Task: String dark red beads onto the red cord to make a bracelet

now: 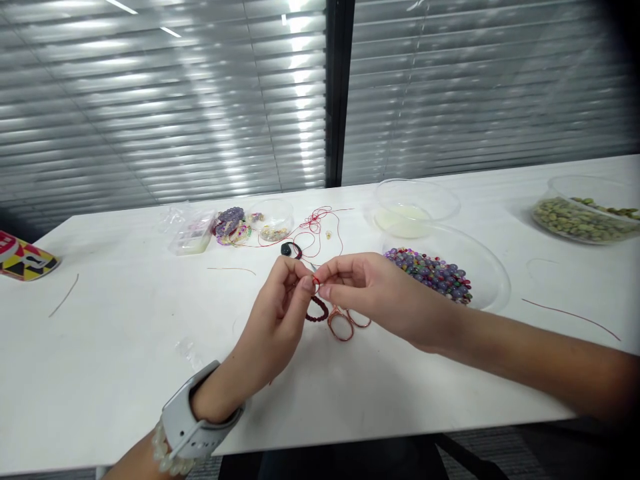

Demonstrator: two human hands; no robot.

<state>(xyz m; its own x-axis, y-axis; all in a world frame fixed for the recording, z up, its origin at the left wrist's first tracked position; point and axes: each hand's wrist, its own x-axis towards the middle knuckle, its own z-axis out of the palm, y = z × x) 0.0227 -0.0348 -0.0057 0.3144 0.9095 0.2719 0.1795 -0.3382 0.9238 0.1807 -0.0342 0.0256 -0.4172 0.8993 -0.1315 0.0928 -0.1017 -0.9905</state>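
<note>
Left hand and right hand, both pinched narrow on red cord strung with dark red beads; scissors just below; clear bowl of mixed beads nearby

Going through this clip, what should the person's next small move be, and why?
Probably pull the red thread snug: the left hand and right hand both pinch it just above the dark red bead strand, while the scissors lie unused below.

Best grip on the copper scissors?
Finger loops of the copper scissors, from the near side: they lie flat on the table facing the person, while the blades run under the left hand and right hand pinching the red cord.
</note>
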